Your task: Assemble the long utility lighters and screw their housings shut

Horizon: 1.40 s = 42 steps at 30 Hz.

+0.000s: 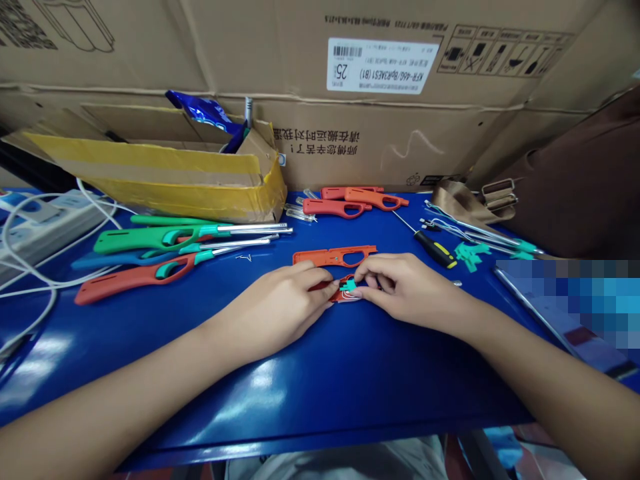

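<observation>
Both hands are in view above the blue surface (240, 407), close together but apart from each other, at work on 1 red shell (337, 297) near the middle of that surface. The left hand (293, 293) has its thumb and fingers closed on the left part of the red shell. The right hand (400, 283) has its thumb and fingertips at the right end of a teal piece (348, 286), which is seated at the shell; whether the fingers grip the piece or only press it cannot be told. White wires (350, 295) show just below the teal piece. An orange shell (320, 256) lies just beyond the hands, with 3 red and orange shells (333, 207) grouped farther back beside clear tubes (299, 215). To the left lie a green lighter (135, 241), a blue lighter (100, 261) and a red lighter (137, 279), their metal barrels pointing right. To the right are a black-and-yellow screwdriver (436, 250), loose teal parts (470, 255) and metal tubes (493, 237) with wires. A yellow-taped box (200, 180) stands at back left, near a white power strip (37, 230). A large carton (400, 133) stands behind everything on the surface.
</observation>
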Each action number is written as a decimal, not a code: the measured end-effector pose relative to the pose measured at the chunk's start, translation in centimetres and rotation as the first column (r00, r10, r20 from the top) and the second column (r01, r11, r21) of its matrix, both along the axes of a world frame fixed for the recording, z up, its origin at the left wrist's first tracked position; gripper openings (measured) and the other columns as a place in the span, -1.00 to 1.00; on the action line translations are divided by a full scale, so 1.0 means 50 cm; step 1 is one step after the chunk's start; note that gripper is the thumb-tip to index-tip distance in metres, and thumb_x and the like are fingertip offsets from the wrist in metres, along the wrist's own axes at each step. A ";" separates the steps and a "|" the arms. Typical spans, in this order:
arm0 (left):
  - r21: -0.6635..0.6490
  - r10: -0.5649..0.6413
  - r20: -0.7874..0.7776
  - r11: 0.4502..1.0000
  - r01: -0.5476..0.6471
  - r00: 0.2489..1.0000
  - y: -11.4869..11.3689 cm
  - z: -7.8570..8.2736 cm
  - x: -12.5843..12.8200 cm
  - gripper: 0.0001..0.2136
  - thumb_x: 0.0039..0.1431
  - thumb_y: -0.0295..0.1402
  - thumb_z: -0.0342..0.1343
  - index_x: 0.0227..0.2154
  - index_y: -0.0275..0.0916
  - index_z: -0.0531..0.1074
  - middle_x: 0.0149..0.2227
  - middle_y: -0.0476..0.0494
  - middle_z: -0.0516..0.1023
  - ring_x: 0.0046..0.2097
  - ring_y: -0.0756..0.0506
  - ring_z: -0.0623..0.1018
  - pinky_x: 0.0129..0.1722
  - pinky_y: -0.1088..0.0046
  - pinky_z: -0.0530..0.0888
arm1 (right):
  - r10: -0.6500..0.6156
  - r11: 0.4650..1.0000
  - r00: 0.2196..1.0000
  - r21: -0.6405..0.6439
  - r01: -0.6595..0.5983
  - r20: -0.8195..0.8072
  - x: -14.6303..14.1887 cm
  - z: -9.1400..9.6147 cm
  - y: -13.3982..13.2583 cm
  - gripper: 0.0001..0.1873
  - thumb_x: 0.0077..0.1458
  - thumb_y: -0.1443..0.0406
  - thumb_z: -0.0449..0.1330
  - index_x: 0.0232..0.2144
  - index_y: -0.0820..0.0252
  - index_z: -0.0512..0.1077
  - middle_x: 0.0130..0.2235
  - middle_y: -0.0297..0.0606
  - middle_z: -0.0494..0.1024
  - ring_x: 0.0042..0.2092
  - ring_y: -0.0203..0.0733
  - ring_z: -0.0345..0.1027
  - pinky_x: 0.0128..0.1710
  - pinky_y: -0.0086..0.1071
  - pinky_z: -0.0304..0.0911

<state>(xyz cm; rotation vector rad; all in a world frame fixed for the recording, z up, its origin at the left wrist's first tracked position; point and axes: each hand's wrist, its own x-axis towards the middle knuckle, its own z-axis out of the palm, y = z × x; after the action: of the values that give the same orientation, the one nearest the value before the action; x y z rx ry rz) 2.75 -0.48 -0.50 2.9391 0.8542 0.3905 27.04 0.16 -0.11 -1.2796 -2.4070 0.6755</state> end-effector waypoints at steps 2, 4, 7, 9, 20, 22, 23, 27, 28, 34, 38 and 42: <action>0.010 -0.002 -0.015 1.000 0.002 1.000 -0.001 0.001 0.001 -0.68 0.48 -0.36 -0.07 -0.03 -0.31 0.58 -0.08 -0.27 0.62 -0.05 -0.19 0.61 -0.04 0.22 0.60 | 0.001 1.000 1.000 0.024 -0.001 -0.004 0.002 0.001 -0.001 -0.88 0.20 0.32 0.29 -0.19 0.21 0.52 -0.43 -0.39 0.44 -0.40 -0.31 0.30 -0.34 -0.42 0.17; 0.002 -0.003 -0.018 1.000 0.003 1.000 -0.002 0.002 0.001 -0.69 0.48 -0.36 -0.07 -0.02 -0.31 0.58 -0.09 -0.27 0.62 -0.05 -0.19 0.61 -0.03 0.22 0.59 | 0.031 0.998 0.999 0.046 -0.030 -0.015 0.005 0.002 -0.003 -0.84 0.22 0.34 0.28 -0.13 0.19 0.53 -0.36 -0.34 0.49 -0.34 -0.28 0.34 -0.29 -0.40 0.21; -0.016 -0.004 -0.015 1.000 0.004 1.000 -0.002 0.002 0.000 -0.70 0.47 -0.36 -0.06 -0.01 -0.31 0.57 -0.09 -0.26 0.61 -0.06 -0.19 0.60 -0.02 0.21 0.59 | 0.120 0.989 0.993 0.084 -0.118 -0.018 0.008 0.002 -0.004 -0.84 0.29 0.34 0.21 -0.12 0.17 0.57 -0.20 -0.23 0.55 -0.21 -0.22 0.42 -0.16 -0.35 0.27; -0.014 -0.008 -0.015 1.000 0.007 1.000 -0.002 0.002 0.000 -0.70 0.47 -0.37 -0.06 -0.02 -0.32 0.58 -0.09 -0.26 0.61 -0.06 -0.20 0.59 -0.02 0.20 0.59 | 0.161 0.982 0.987 0.102 -0.160 0.005 0.009 0.000 -0.005 -0.81 0.34 0.32 0.16 -0.18 0.18 0.60 -0.15 -0.20 0.55 -0.17 -0.20 0.44 -0.12 -0.33 0.28; 0.013 -0.023 0.023 1.000 0.023 0.999 -0.001 -0.006 -0.002 -0.70 0.45 -0.37 -0.03 0.01 -0.35 0.57 -0.10 -0.27 0.61 -0.09 -0.22 0.60 -0.06 0.15 0.61 | 0.166 0.939 0.968 0.268 -0.213 0.189 0.018 0.006 -0.008 -0.74 0.37 0.25 0.13 -0.11 0.07 0.64 -0.09 -0.29 0.64 -0.22 -0.19 0.54 -0.26 -0.33 0.27; 0.016 -0.022 0.033 1.000 0.022 0.999 0.000 -0.007 -0.003 -0.70 0.45 -0.36 -0.02 0.02 -0.35 0.56 -0.10 -0.27 0.62 -0.08 -0.22 0.61 -0.06 0.16 0.61 | 0.150 0.938 0.970 0.283 -0.201 0.191 0.021 0.012 -0.007 -0.73 0.38 0.24 0.11 -0.08 0.05 0.62 -0.08 -0.29 0.63 -0.20 -0.19 0.54 -0.25 -0.33 0.27; 0.018 -0.022 0.038 1.000 0.022 0.999 0.001 -0.007 -0.004 -0.71 0.45 -0.36 -0.02 0.02 -0.35 0.56 -0.10 -0.26 0.62 -0.08 -0.22 0.61 -0.06 0.16 0.61 | 0.142 0.940 0.975 0.287 -0.187 0.173 0.023 0.016 -0.007 -0.73 0.38 0.24 0.11 -0.07 0.06 0.61 -0.08 -0.29 0.63 -0.20 -0.19 0.53 -0.24 -0.33 0.28; 0.021 -0.029 0.049 0.999 0.028 0.998 0.003 -0.004 -0.006 -0.72 0.44 -0.36 -0.01 0.00 -0.33 0.56 -0.09 -0.25 0.63 -0.08 -0.22 0.62 -0.06 0.18 0.60 | 0.169 0.951 0.979 0.242 -0.193 0.117 0.024 0.023 -0.009 -0.80 0.32 0.24 0.17 -0.09 0.10 0.57 -0.07 -0.28 0.59 -0.17 -0.21 0.51 -0.21 -0.35 0.29; 0.021 -0.032 0.050 0.999 0.031 0.998 0.003 -0.003 -0.006 -0.72 0.44 -0.36 -0.01 0.00 -0.33 0.56 -0.09 -0.24 0.63 -0.09 -0.22 0.62 -0.06 0.19 0.60 | 0.190 0.952 0.974 0.218 -0.214 0.126 0.024 0.022 -0.010 -0.82 0.30 0.24 0.20 -0.11 0.10 0.55 -0.06 -0.29 0.58 -0.16 -0.21 0.51 -0.21 -0.35 0.28; -0.006 -0.033 0.064 0.999 0.033 0.997 0.006 0.000 -0.007 -0.76 0.42 -0.39 0.02 0.01 -0.27 0.53 -0.07 -0.20 0.62 -0.06 -0.19 0.60 -0.04 0.24 0.56 | 0.246 0.957 0.954 0.115 -0.267 0.169 0.013 0.014 -0.010 -0.91 0.31 0.31 0.17 -0.14 0.11 0.44 -0.05 -0.28 0.51 -0.15 -0.21 0.44 -0.22 -0.34 0.23; -0.090 -0.015 0.083 0.996 0.023 0.996 0.005 0.001 -0.007 -0.78 0.40 -0.44 0.01 0.00 -0.24 0.49 -0.05 -0.17 0.60 -0.03 -0.17 0.58 -0.01 0.26 0.53 | 0.195 0.980 0.980 0.035 -0.196 0.032 0.014 0.021 -0.009 -0.97 0.28 0.35 0.16 -0.24 0.12 0.36 -0.26 -0.39 0.44 -0.32 -0.33 0.30 -0.33 -0.43 0.17; -0.132 -0.027 0.086 0.991 0.038 0.996 0.004 0.002 -0.006 -0.75 0.38 -0.50 -0.01 0.03 -0.21 0.46 0.00 -0.15 0.58 0.02 -0.18 0.54 0.04 0.25 0.50 | 0.129 0.990 0.991 -0.055 -0.130 -0.027 0.022 0.026 -0.006 -0.92 0.23 0.39 0.17 -0.31 0.13 0.34 -0.38 -0.45 0.35 -0.42 -0.39 0.21 -0.41 -0.48 0.14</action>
<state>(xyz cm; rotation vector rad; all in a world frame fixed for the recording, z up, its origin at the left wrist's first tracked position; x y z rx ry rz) 2.44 -0.26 -0.39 2.7887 0.7881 0.4343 28.12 -0.15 1.18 -1.1371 -2.4844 0.7957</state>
